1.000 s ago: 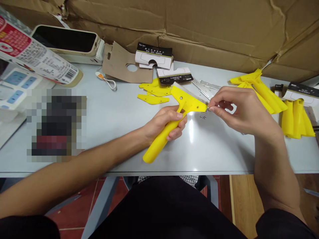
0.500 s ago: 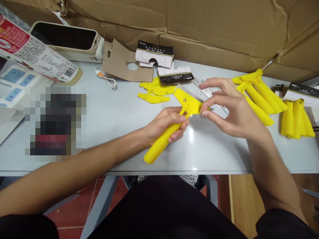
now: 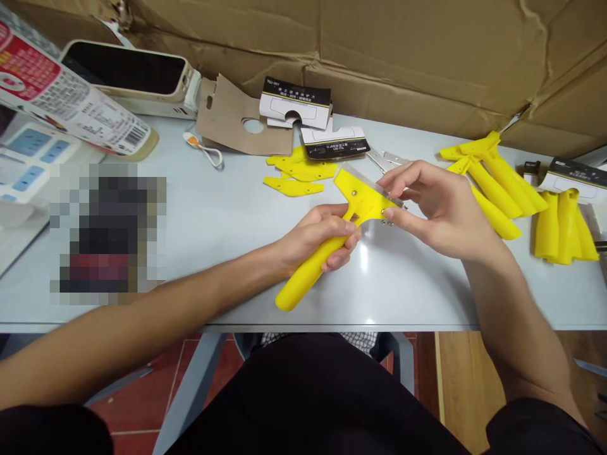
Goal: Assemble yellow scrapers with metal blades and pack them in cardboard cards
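Fingers (image 3: 337, 258) of the left hand (image 3: 322, 230) close firmly around the neck of a yellow tool (image 3: 365, 201), held tilted above the desk (image 3: 213, 215) near its front edge. At the head's right end, the right hand (image 3: 439, 208) sets thumb and forefinger a little apart about the corner, the thumb beside small metal fasteners (image 3: 387, 221); whether it pinches one is too small to tell.

A thin clear-looking strip (image 3: 360, 174) already lies along the head's far edge. The work appears partway: a hole or fitting shows at the head's left end, but whether the right end is fastened cannot be told behind the thumb. Loose yellow plates (image 3: 294, 188) lie behind the tool, apart from any handle, suggesting more pieces remain.

Folded black-and-white cartons (image 3: 294, 107) and a brown card (image 3: 222, 120) crowd the back, near metal strips (image 3: 391, 159) partly hidden by the right hand. More yellow handles (image 3: 497, 180) are heaped at right. A bottle (image 3: 95, 104), a phone (image 3: 128, 71) and a white cable (image 3: 213, 155) occupy the left, well apart from the tool; the right hand itself masks the corner most.
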Demonstrator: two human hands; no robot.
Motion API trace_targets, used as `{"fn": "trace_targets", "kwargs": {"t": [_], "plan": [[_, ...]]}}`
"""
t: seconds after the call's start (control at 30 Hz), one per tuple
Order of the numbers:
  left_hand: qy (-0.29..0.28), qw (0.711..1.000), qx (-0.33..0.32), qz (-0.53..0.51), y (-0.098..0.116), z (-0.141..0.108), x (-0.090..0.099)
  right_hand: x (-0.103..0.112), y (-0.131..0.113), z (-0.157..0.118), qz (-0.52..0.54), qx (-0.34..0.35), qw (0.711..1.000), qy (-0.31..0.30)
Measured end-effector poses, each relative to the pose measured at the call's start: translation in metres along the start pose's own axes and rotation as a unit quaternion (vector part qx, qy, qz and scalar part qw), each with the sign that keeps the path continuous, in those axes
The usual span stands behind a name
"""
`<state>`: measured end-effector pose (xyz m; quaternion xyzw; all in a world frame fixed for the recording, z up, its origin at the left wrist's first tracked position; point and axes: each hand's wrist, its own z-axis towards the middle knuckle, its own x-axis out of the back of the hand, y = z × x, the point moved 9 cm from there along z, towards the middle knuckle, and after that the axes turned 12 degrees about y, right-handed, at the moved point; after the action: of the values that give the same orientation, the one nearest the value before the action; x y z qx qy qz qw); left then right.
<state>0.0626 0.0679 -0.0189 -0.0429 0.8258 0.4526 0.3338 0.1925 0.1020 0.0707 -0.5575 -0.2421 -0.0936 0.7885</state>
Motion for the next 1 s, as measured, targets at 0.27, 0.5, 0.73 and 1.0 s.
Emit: {"fn": "trace_targets", "kwargs": {"t": [0.27,0.5,0.73,1.0], "plan": [[-0.01,1.0,0.01,-0.008,0.0,0.004,0.002,-0.006,0.018,0.004,0.036,-0.036,0.998,0.033],[0.022,0.999,0.005,-0.03,0.005,0.007,0.01,0.05,-0.004,0.009,0.04,-0.011,0.988,0.148],[0.025,0.999,0.007,-0.029,0.005,0.009,0.012,0.087,0.021,-0.044,-0.291,0.017,0.95,0.114],[0.006,0.999,-0.005,-0.037,0.007,0.01,0.009,0.084,0.071,-0.085,-0.372,0.029,0.921,0.115]]}}
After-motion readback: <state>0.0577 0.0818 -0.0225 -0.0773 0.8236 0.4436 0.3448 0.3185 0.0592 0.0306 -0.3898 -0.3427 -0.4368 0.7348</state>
